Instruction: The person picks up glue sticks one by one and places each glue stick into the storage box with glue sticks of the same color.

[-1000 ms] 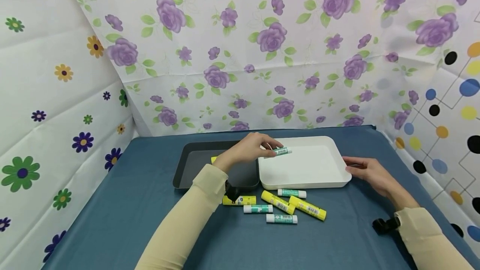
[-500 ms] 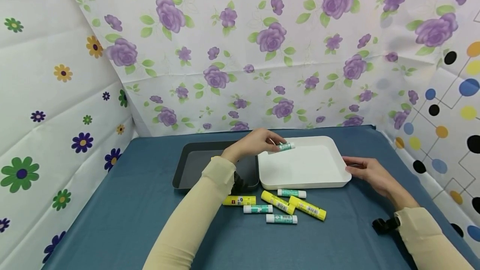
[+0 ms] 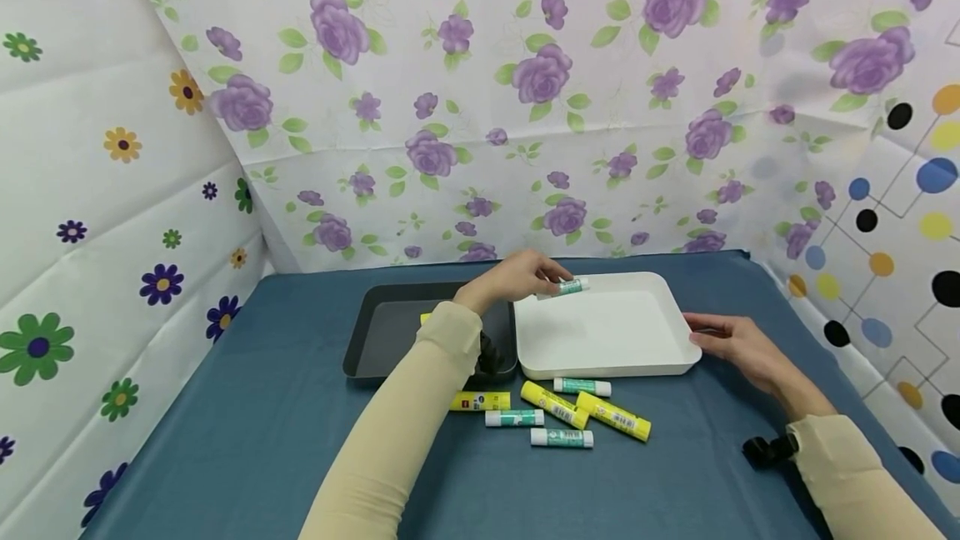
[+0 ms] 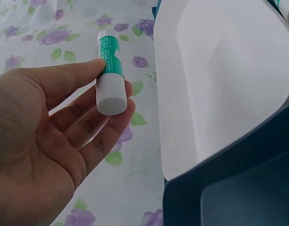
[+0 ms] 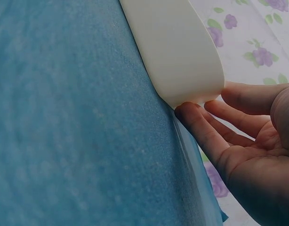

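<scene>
My left hand (image 3: 517, 277) pinches a green-and-white glue stick (image 4: 111, 70) between thumb and fingers, over the back left part of a white tray (image 3: 607, 327). In the left wrist view the stick's white end points toward the camera, apart from the tray. At the tray's right side, my right hand (image 3: 746, 348) touches the outer wall near the front corner with thumb and extended fingertips (image 5: 187, 113). Left of the white tray, side by side with it, lies a dark grey tray (image 3: 360, 348). A bit of yellow (image 3: 425, 318) shows in it, mostly hidden by the left forearm.
In front of the trays, on the blue cloth (image 3: 247, 415), lie several glue sticks, among them a yellow one (image 3: 615, 417) and a green-and-white one (image 3: 562, 438). A floral curtain (image 3: 450, 107) stands behind the table, with patterned cloths at both sides.
The left hand has moved slightly away from me and to the right with the green-and-white glue stick. My right hand stays at the white tray's side.
</scene>
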### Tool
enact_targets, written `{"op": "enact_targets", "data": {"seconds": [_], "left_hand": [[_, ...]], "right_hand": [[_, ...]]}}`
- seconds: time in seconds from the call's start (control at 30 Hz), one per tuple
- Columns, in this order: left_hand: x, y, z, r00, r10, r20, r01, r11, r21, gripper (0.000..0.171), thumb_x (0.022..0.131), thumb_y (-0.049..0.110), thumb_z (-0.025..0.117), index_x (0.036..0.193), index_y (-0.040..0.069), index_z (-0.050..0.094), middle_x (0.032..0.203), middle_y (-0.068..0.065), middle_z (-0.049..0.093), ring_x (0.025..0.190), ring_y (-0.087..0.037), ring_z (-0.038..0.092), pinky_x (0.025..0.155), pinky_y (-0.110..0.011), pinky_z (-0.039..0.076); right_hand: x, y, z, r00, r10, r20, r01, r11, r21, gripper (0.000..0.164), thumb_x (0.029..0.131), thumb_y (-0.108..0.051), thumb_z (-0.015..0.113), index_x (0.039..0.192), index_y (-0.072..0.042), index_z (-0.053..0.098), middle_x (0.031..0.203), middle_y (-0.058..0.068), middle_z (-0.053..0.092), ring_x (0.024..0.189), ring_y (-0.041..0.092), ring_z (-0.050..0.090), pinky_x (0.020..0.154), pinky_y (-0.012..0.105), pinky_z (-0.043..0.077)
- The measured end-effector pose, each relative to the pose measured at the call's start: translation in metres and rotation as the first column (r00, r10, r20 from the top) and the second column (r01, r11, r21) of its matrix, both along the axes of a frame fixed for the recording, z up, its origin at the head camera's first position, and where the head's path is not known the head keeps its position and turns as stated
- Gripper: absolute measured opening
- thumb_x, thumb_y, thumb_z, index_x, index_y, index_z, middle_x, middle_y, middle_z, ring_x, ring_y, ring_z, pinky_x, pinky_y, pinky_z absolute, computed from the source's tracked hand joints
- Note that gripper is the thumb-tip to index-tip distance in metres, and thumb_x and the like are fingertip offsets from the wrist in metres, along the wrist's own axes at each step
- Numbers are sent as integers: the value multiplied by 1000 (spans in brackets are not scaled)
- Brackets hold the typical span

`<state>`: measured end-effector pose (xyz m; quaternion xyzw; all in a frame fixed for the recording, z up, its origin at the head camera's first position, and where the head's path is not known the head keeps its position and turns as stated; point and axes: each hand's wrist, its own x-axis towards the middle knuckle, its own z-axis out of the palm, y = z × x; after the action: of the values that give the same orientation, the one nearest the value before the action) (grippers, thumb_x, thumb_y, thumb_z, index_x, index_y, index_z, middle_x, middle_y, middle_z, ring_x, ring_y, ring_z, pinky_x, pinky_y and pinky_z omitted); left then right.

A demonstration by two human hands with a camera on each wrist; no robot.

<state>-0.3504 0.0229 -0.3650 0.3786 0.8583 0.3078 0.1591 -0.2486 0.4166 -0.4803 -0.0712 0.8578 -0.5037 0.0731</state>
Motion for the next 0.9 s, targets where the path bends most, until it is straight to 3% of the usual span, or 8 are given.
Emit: {"op": "enact_targets", "data": {"seconds": [0.9], "left_hand": [[-15, 25, -12, 998, 36, 49, -36, 999, -15, 30, 105, 11, 64, 134, 9, 72, 129, -11, 70, 116, -21, 65, 90, -29, 56]], "right_hand": [[1, -1, 0, 1000, -2, -1, 2, 1000, 18, 65, 106, -35, 63, 155, 3, 45, 153, 30, 47, 109, -12, 54, 88, 17, 51]]}}
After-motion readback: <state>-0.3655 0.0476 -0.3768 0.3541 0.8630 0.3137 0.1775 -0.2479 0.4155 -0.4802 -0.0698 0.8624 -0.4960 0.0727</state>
